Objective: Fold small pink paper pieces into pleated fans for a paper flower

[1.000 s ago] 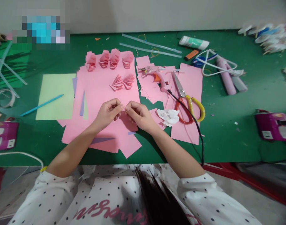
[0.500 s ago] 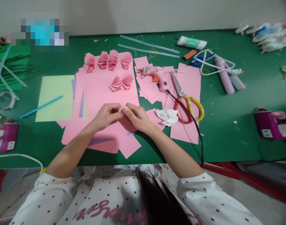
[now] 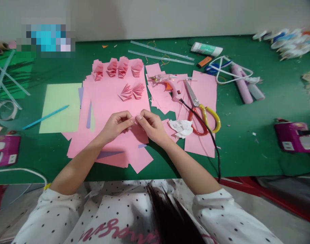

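My left hand (image 3: 118, 125) and my right hand (image 3: 150, 125) meet fingertip to fingertip above a stack of pink paper sheets (image 3: 109, 101). Both are closed in a pinch on a small piece of pink paper (image 3: 135, 121), mostly hidden by the fingers and hard to tell from the sheets below. Just beyond my hands lie two fan-folded pink paper pieces (image 3: 138, 91). Farther back on the stack is a row of several more pleated pieces (image 3: 122, 67). A crumpled white tissue (image 3: 180, 128) lies right of my right hand.
Right of the stack lie a pink glue gun (image 3: 171, 86) with a black cord and scissors (image 3: 195, 101) with red and yellow handles. A blue pencil (image 3: 45, 117) rests on pale green paper (image 3: 60, 96) at left. Clear glue sticks (image 3: 160, 57) lie at the back. Purple boxes (image 3: 288, 135) stand at both sides.
My fingertips have drawn slightly apart, my right hand shifting a little to the right. Both hands stay pinched. The whole view has moved slightly; the objects on the table lie as before.
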The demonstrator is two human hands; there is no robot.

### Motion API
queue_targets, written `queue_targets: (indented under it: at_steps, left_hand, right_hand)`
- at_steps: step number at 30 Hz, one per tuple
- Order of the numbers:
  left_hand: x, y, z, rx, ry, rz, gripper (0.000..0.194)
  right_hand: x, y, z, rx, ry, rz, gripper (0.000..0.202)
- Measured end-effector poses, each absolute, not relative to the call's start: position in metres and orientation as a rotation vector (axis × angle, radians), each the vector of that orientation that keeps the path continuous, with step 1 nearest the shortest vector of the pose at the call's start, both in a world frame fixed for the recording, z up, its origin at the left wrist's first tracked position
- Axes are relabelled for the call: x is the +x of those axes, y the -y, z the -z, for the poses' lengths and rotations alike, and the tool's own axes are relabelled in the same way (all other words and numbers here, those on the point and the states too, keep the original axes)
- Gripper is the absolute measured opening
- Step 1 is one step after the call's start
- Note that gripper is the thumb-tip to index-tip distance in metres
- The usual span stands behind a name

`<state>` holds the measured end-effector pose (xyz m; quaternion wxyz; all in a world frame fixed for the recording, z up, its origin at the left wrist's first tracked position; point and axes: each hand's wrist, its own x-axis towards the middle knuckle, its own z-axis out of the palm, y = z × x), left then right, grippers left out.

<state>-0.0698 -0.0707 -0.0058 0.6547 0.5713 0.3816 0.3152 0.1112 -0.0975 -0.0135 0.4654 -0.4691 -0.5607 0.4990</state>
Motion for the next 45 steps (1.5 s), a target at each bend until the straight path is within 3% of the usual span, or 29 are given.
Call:
queue_targets:
  at_steps: [23,36,45]
  left_hand:
    - [-0.072,0.071,0.004,1.251,-0.862,-0.687,0.033]
    - [-0.07,0.072,0.001,1.27,-0.818,-0.695,0.037]
    - [-0.073,0.07,0.009,1.15,-0.889,-0.727,0.029]
  right_hand:
    - [0.112,0.097,0.007,-1.075,1.151,-1.527,0.052]
    - [0.11,0.1,0.001,-1.045,0.857,-1.896,0.051]
    - [0.106,0.099,0.005,-0.979,0.743,-1.981,0.051]
